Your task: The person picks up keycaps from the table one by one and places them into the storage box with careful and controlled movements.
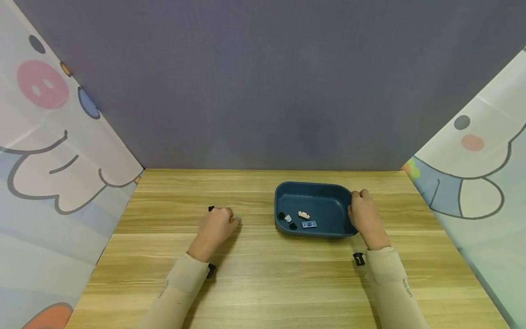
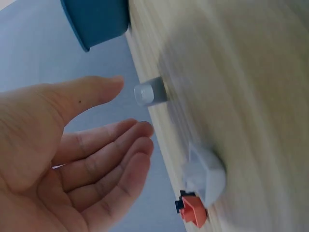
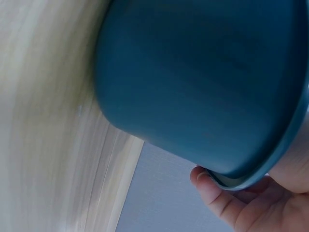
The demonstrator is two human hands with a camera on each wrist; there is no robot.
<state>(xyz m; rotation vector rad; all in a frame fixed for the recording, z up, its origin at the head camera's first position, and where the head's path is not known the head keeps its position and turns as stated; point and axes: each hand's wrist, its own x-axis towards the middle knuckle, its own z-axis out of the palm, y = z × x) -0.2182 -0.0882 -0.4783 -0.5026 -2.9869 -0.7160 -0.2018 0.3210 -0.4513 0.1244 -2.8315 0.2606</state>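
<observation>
My left hand (image 1: 215,227) hangs low over the table's left half. Its thumb and loosely bent fingers (image 2: 137,169) stand apart with nothing between them in the left wrist view. Just beyond the fingertips a small grey block-shaped piece (image 2: 151,92) stands on the wood. A whitish piece (image 2: 207,174) and a red piece with black on it (image 2: 194,211) lie beside that hand, mostly hidden by it in the head view. On the other side my right hand (image 1: 365,217) grips the right-end rim of a dark blue plastic bin (image 1: 312,184), fingers (image 3: 212,193) curled at the edge.
Inside the bin lie two black pieces (image 1: 293,226), a white piece (image 1: 288,218), a cream piece (image 1: 304,214) and a light-blue printed tile (image 1: 309,224). A grey panel (image 1: 263,91) rises behind the wooden table (image 1: 255,283). Cartoon-printed curtains (image 1: 53,151) flank both sides.
</observation>
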